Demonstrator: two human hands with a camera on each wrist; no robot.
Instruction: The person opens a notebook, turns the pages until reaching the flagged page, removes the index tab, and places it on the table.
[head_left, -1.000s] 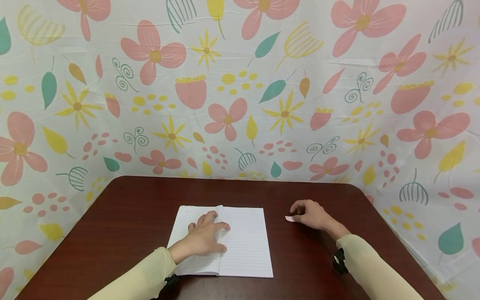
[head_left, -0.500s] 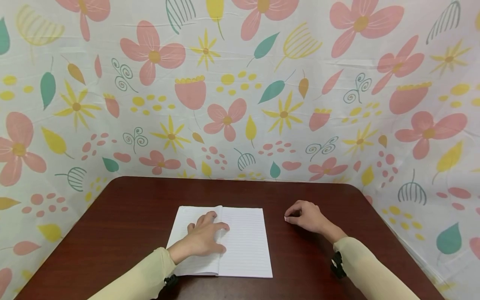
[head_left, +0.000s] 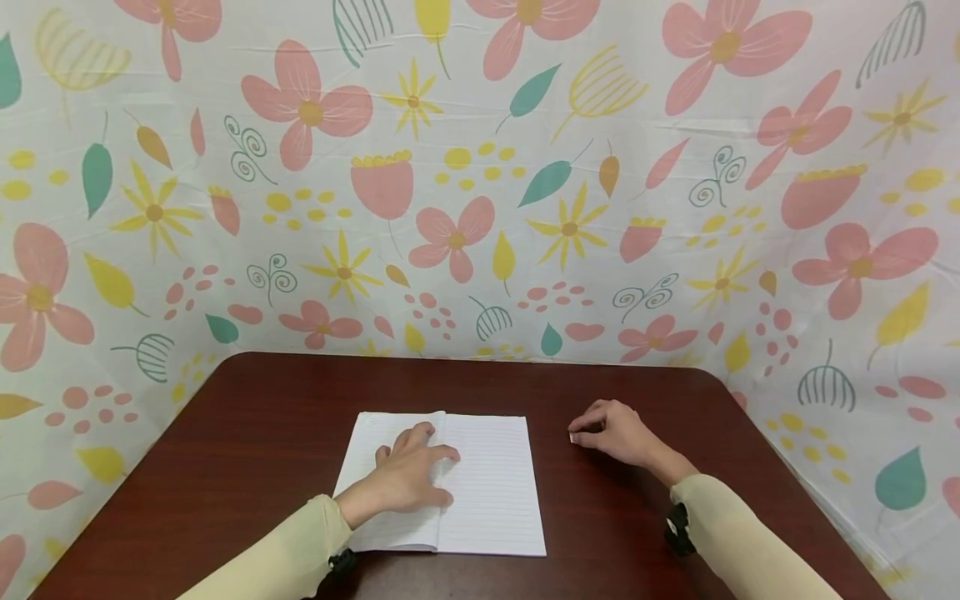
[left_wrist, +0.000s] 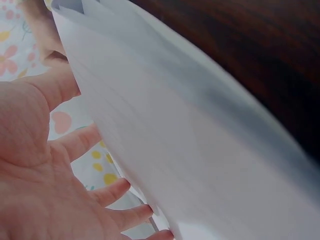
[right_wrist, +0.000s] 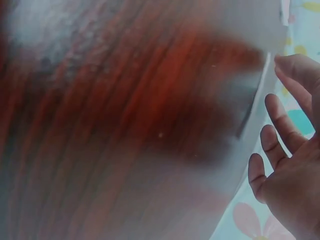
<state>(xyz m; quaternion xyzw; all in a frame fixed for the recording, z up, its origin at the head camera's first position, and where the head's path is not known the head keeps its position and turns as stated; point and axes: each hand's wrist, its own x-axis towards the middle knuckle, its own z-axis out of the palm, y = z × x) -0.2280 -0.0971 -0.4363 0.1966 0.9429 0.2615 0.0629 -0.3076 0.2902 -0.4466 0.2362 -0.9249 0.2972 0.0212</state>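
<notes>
An open lined notebook point(head_left: 495, 492) lies flat on the table. My left hand point(head_left: 399, 482) rests on its left page with fingers spread, some reaching across the centre fold. In the left wrist view, the fingertips point(left_wrist: 119, 192) touch the white paper of the notebook. To the right of the notebook, my right hand point(head_left: 621, 435) is just above the table. Its thumb and index finger pinch a small white piece of paper point(head_left: 573, 437), mostly hidden by the fingertips. The right wrist view shows the other fingers point(right_wrist: 274, 142) loosely bent.
The dark reddish-brown table point(head_left: 285, 400) has rounded far corners. Behind it and at both sides hangs a white cloth point(head_left: 465, 317) printed with flowers and leaves. A dark device is strapped at each wrist, under light sleeves point(head_left: 750, 529).
The right hand has shifted slightly left, and its index finger has closed down to the thumb over the paper piece, covering most of it. The left hand and notebook stay still.
</notes>
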